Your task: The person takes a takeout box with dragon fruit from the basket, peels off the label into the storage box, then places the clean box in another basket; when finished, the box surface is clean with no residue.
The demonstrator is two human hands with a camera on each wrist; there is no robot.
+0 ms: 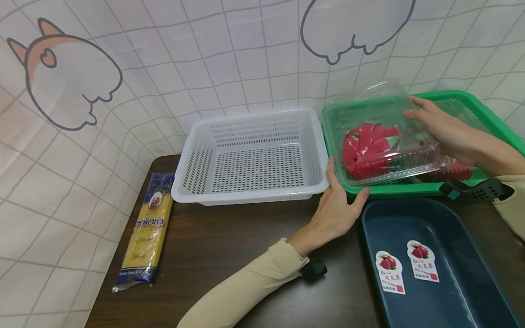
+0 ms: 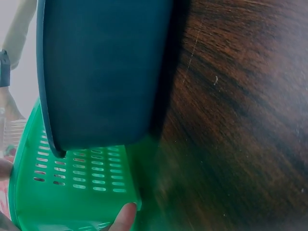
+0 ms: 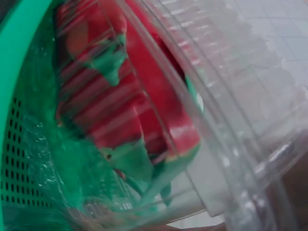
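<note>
My right hand (image 1: 447,127) grips the right end of a clear plastic clamshell box (image 1: 381,93), held tilted over the green basket (image 1: 463,95). A red dragon fruit (image 1: 367,148) with green scales shows through the box's plastic; the right wrist view has the same dragon fruit (image 3: 144,96) close up and blurred. More red fruit (image 1: 451,172) lies in the basket, partly hidden by the box. With thumb and fingers spread round it, my left hand (image 1: 334,212) holds the near left corner of the green basket. In the left wrist view, fingertips touch that basket's wall (image 2: 82,207).
Left of the green basket stands a white perforated basket (image 1: 262,197). A yellow and blue pasta packet (image 1: 149,228) lies at the table's left. In front on the right, a dark blue tray (image 1: 451,228) holds two dragon fruit labels (image 1: 422,262). A patterned cloth (image 1: 197,68) hangs behind.
</note>
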